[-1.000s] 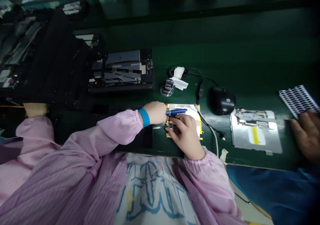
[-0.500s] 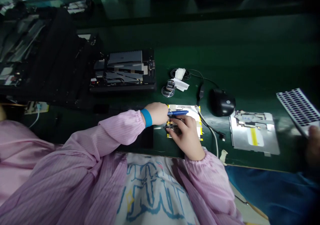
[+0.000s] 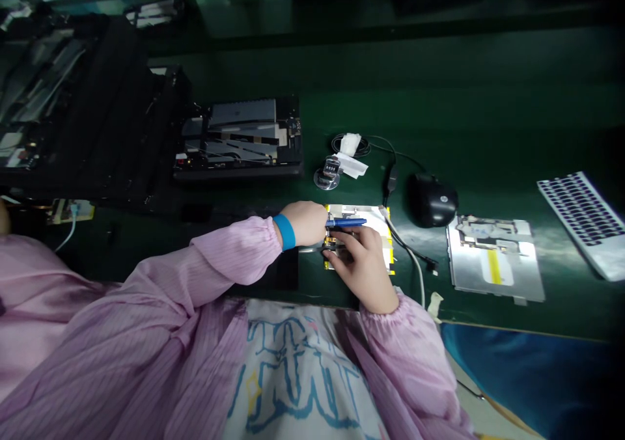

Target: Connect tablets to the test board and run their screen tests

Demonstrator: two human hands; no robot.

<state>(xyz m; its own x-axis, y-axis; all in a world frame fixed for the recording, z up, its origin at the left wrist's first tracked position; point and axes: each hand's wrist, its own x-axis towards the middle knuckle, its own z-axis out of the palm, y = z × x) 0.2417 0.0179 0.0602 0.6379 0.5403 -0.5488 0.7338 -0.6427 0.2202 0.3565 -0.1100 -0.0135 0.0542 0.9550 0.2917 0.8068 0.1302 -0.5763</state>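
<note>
A small metal plate with yellow tape edges (image 3: 378, 217) lies on the green bench in front of me. My left hand (image 3: 306, 222), blue band at the wrist, is closed round a blue pen-like tool (image 3: 347, 222) that points right across the plate. My right hand (image 3: 364, 261) rests on the plate's near side, its fingers pinched on a small dark part (image 3: 328, 250) at the plate's left edge. What that part is I cannot make out.
A black mouse (image 3: 432, 199) with its cable sits right of the plate, then a second silver plate (image 3: 494, 258) and a sheet of dark stickers (image 3: 583, 215). A tally counter (image 3: 329, 170) and white scraps (image 3: 352, 153) lie behind. Black trays (image 3: 239, 137) fill the back left.
Another person's hand at the right edge has drawn back out of view, leaving the sticker sheet on the bench. My own hands have hardly moved.
</note>
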